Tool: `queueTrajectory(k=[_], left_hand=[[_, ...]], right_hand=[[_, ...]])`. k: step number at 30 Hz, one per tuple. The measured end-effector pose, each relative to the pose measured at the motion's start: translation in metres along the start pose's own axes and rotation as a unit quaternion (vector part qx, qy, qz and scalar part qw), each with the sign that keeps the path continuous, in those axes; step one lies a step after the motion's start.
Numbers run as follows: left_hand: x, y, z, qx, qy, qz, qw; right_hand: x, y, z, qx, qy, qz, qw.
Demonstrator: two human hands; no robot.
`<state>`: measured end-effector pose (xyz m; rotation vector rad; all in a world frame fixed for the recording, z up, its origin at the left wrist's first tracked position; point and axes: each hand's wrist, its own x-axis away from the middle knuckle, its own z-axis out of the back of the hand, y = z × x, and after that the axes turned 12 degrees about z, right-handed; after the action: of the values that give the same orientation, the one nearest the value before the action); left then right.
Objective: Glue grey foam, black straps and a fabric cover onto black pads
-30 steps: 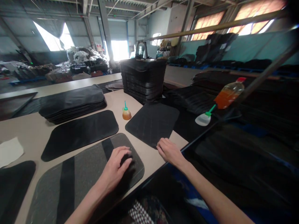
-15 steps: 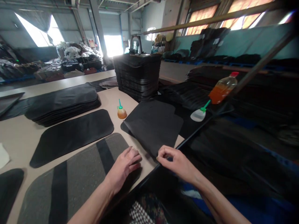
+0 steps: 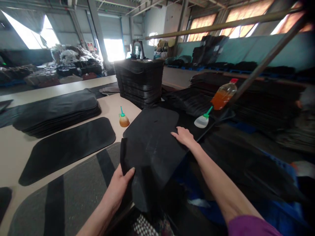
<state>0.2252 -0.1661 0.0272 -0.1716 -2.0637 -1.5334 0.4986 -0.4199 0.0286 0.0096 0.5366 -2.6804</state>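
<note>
A black sheet-like mat (image 3: pixel 154 144) lies in front of me, its near end bent down over the table edge. My left hand (image 3: pixel 120 180) is closed on the mat's left edge, thumb on top and the other fingers hidden beneath. Toward the mat's right side, my right hand (image 3: pixel 184 136) rests with thumb and fingers stretched out. To the left of my left hand, a grey mat with black strips (image 3: pixel 81 193) lies on the table, and a plain black mat (image 3: pixel 71 147) is beyond it.
A squeeze bottle of amber liquid (image 3: pixel 124 122) and a paler squeeze bottle (image 3: pixel 201 122) stand past the mat. Behind are a tall stack of black mats (image 3: pixel 140 82) and a lower stack (image 3: pixel 59 113). A slanted metal bar (image 3: pixel 268 62) crosses near a red-capped bottle (image 3: pixel 223 95).
My left hand has taken hold of a black mat, now pulled toward me over the table edge. My right hand has moved forward and its curled fingers have straightened. The view has turned slightly right.
</note>
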Motion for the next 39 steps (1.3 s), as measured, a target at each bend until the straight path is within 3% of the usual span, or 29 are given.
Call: queueTrajectory(k=[5,9,13,16,21,24,26,31,35,39], left_hand=[[-0.001,-0.005,0.013,-0.044,0.012,-0.049,0.998],[0.003,-0.006,0.021,-0.080,0.021,-0.083,0.993],[0.020,0.003,0.032,-0.123,0.068,-0.101,0.985],[0.039,0.009,0.051,-0.143,0.117,-0.113,0.976],[0.081,0.008,0.101,-0.158,0.224,-0.094,0.957],[0.112,0.003,0.134,-0.150,0.325,-0.065,0.932],[0.133,-0.003,0.153,-0.143,0.396,-0.057,0.905],[0.180,-0.017,0.192,-0.143,0.506,-0.097,0.845],[0.200,-0.031,0.220,-0.136,0.527,-0.142,0.827],[0.200,-0.052,0.251,-0.255,0.499,-0.182,0.808]], right_hand=[[-0.034,0.024,-0.010,0.021,-0.028,-0.039,0.999],[-0.037,0.028,-0.003,-0.021,-0.019,-0.020,0.999],[-0.011,0.018,0.012,-0.090,0.068,0.047,0.992],[0.018,0.003,0.022,-0.164,0.120,0.089,0.975],[0.058,-0.035,0.028,-0.273,0.153,0.143,0.939],[0.073,-0.065,0.024,-0.411,0.125,0.158,0.889],[0.082,-0.088,0.019,-0.472,0.100,0.171,0.859],[0.101,-0.145,-0.009,-0.490,0.043,0.245,0.835],[0.105,-0.172,-0.045,-0.518,-0.010,0.264,0.814],[0.099,-0.184,-0.078,-0.423,-0.043,0.309,0.851]])
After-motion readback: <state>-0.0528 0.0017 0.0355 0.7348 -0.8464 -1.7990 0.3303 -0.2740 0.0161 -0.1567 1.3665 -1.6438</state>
